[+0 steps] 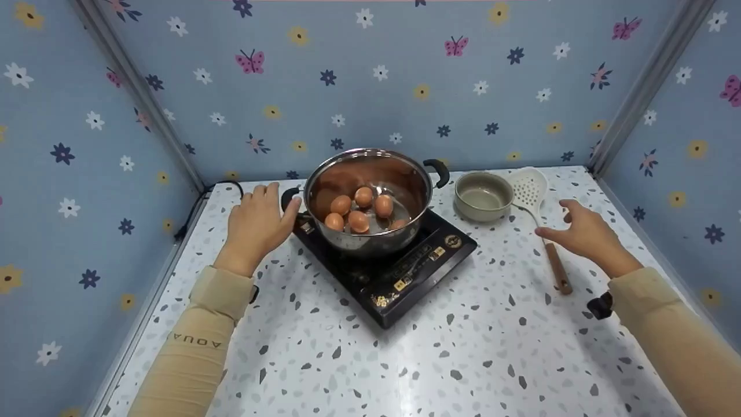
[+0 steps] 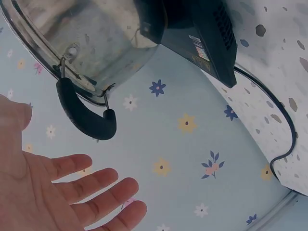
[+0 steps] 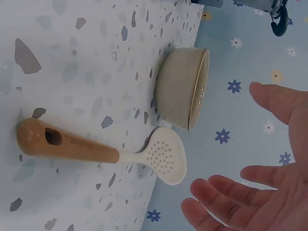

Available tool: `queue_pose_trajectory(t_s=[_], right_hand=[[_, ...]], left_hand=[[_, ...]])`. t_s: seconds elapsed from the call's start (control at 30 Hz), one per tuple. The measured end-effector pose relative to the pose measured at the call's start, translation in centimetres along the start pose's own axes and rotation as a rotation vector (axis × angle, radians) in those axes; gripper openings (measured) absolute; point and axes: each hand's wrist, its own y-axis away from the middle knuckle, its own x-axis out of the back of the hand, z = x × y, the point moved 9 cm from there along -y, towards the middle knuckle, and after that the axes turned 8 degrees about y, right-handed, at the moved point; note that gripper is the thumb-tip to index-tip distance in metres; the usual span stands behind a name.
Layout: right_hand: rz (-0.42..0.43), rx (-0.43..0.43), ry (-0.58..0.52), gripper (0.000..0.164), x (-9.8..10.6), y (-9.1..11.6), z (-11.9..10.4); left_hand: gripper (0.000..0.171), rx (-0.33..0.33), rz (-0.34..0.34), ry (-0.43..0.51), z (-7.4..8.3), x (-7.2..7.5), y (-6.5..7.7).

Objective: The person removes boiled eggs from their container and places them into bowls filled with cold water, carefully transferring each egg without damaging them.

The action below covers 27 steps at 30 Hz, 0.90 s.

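A stainless steel pot (image 1: 370,246) with black side handles holds several brown eggs (image 1: 359,222). It stands on a black induction cooker (image 1: 399,295). My left hand (image 1: 257,223) is beside the pot's left handle (image 2: 86,113), fingers extended and thumb spread, holding nothing. In the left wrist view a gap shows between the palm and that handle. Over on the right, my right hand (image 1: 590,234) hovers near a skimmer (image 3: 166,156) with a white perforated head and wooden handle. Its thumb and fingers are apart, with nothing between them. The skimmer lies on the table.
A grey-green bowl (image 1: 483,209) sits between the pot and the skimmer's head. The speckled white table (image 1: 463,365) is bounded by flowered wall panels (image 1: 382,75) at the back and sides. A black power cord (image 2: 274,98) runs from the cooker at the back left.
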Motion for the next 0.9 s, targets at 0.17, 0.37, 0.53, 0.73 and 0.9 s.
queue_pose_trajectory(t_s=[0.17,0.37,0.53,0.73,0.9], right_hand=[[-0.050,-0.045,-0.003,0.119,-0.9,-0.3,1.4],[-0.077,-0.059,-0.004,0.118,-2.1,-0.4,2.2],[-0.152,-0.103,-0.018,0.116,-3.7,-0.8,3.9],[-0.227,-0.141,-0.062,0.111,-5.5,-1.0,5.4],[-0.262,-0.148,-0.064,0.105,-6.4,-0.9,5.5]], left_hand=[[0.079,0.067,-0.020,0.016,-1.2,0.0,-0.2],[0.080,0.143,-0.053,0.131,-2.4,-0.4,-0.3],[0.073,0.207,-0.140,0.299,-3.3,-1.5,-0.5],[0.073,0.236,-0.192,0.426,-3.7,-2.7,-0.7],[0.065,0.230,-0.195,0.509,-3.3,-3.2,-0.9]])
